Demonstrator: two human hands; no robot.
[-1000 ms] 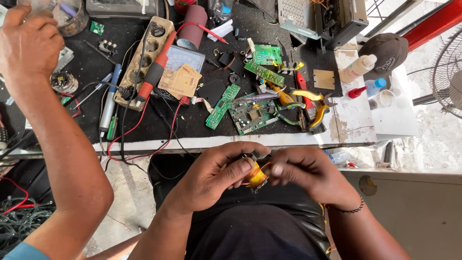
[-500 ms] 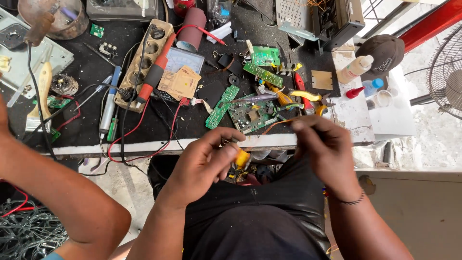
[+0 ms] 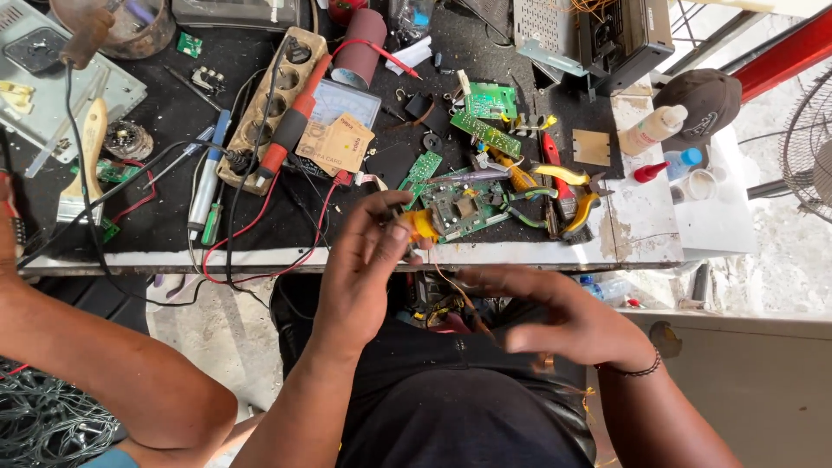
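At the far left, another person's bare forearm (image 3: pixel 113 364) crosses the lower corner, bent at the elbow; the hand at its end is cut off by the frame edge.

The left hand (image 3: pixel 368 260) is raised at the front edge of the workbench (image 3: pixel 173 260), fingers curled and pinched on a small yellow part (image 3: pixel 422 225). The part shows just past the fingertips, beside a green circuit board (image 3: pixel 464 212) lying on the bench. Whether part and board touch cannot be told. A thin wire (image 3: pixel 446 286) runs down from the part towards the lap.

The right hand (image 3: pixel 563 316) lies lower, over the lap, palm down and fingers stretched leftward. It is blurred, so it cannot be told whether it holds anything. A dark band sits on its wrist. A small dark object (image 3: pixel 429 299) with wires rests on the lap between the hands, largely hidden.

Further right on the bench lie yellow-handled pliers (image 3: pixel 576 195), a white squeeze bottle (image 3: pixel 650 130) and a dark cap (image 3: pixel 706 100). A fan (image 3: pixel 810 147) is cut off by the right edge.
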